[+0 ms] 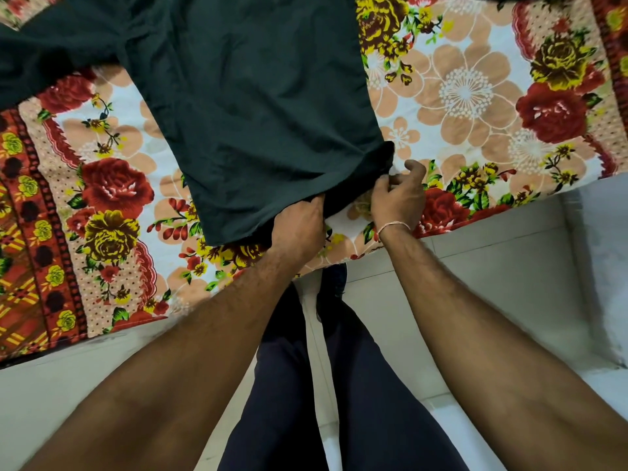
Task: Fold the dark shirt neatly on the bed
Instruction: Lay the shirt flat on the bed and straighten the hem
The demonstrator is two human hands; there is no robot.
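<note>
The dark green shirt [251, 107] lies spread on the bed, its body running from the top of the view down to a hem near the bed's front edge. One sleeve stretches off to the upper left. My left hand [299, 222] grips the hem near its middle, fingers tucked under the cloth. My right hand [397, 195] pinches the hem's right corner, which is bunched and lifted slightly off the sheet.
A floral bedsheet [475, 96] with red roses and peach flowers covers the bed; its front edge [475, 222] runs diagonally. Below it is pale tiled floor [509, 283]. My legs in dark trousers [306, 385] stand against the bed.
</note>
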